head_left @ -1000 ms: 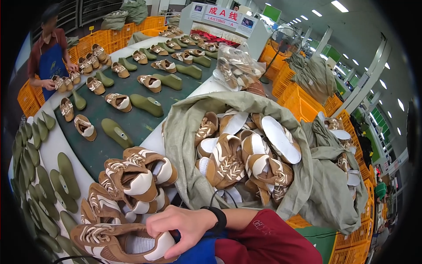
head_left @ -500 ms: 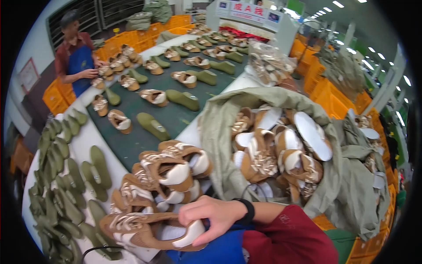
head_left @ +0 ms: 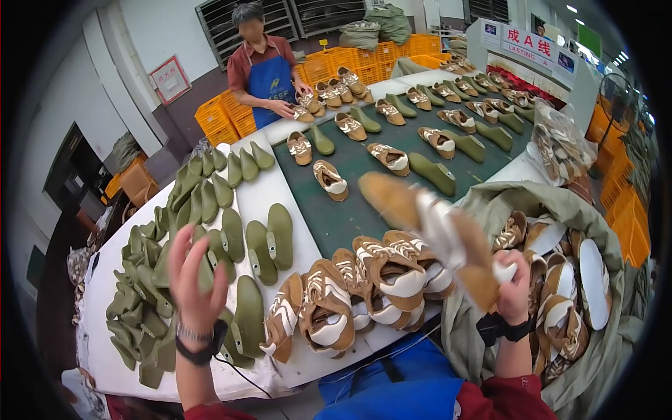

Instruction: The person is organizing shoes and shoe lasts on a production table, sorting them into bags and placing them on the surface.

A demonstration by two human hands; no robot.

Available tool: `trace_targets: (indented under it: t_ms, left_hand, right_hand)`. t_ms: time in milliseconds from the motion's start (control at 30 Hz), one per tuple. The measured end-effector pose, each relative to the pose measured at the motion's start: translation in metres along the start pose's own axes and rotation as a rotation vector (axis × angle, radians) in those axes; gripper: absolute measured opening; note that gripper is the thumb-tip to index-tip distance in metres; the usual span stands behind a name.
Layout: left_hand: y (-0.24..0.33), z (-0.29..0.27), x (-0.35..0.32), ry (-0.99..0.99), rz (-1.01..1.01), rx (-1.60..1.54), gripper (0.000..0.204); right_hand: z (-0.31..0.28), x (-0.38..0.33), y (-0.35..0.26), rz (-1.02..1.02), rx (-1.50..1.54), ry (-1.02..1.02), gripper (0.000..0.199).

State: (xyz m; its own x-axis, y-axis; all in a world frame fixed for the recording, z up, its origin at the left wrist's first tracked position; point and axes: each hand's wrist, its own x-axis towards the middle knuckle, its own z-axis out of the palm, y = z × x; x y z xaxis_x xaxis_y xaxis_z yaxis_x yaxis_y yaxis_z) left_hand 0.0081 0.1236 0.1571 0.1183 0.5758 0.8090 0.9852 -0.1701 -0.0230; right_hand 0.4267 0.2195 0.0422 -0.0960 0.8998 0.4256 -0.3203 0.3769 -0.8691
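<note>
My right hand [head_left: 514,283] is raised over the table edge and grips a brown and white shoe upper [head_left: 434,227], blurred by motion, tilted up toward the left. My left hand [head_left: 192,276] is lifted with fingers spread and holds nothing; it hovers above the olive green shoe lasts [head_left: 238,280] on the white table [head_left: 269,192]. A row of brown and white shoe uppers [head_left: 350,294] lies along the near edge between my hands. At my right an open olive cloth sack [head_left: 490,210] is full of more uppers.
A dark green belt [head_left: 353,210] carries pairs of uppers and green lasts away from me. A person in a blue apron [head_left: 269,70] handles shoes at the far end. Orange crates [head_left: 224,115] stand behind. A clear bag of uppers [head_left: 556,150] sits at the right.
My right hand has lifted one upper off the near pile and swung it up to the right. My left hand has come up into view, open. The view has turned left.
</note>
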Motion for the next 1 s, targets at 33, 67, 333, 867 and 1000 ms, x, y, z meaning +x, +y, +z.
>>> trace_targets:
  t_ms: [33,67,333,867,1000]
  left_hand:
    - [-0.018,0.025,0.004,-0.192,-0.065,-0.064,0.044]
    - [-0.04,0.052,-0.002,-0.384,-0.133,-0.132,0.047]
    - [-0.112,0.19,-0.048,-1.162,-0.309,-0.05,0.053]
    - [-0.113,0.303,-0.055,-1.058,-0.506,-0.074,0.054]
    - [-0.083,0.353,-0.023,-1.17,-0.455,-0.077,0.053]
  right_hand:
    - [-0.01,0.006,0.008,0.025,0.099,0.084,0.04]
    - [-0.019,0.01,0.017,0.053,0.194,0.167,0.039]
    - [-0.047,0.013,0.046,0.165,-0.132,0.129,0.039]
    - [-0.054,0.019,0.1,0.185,-0.005,0.194,0.049]
    - [-0.055,0.017,0.103,0.276,0.048,0.199,0.05]
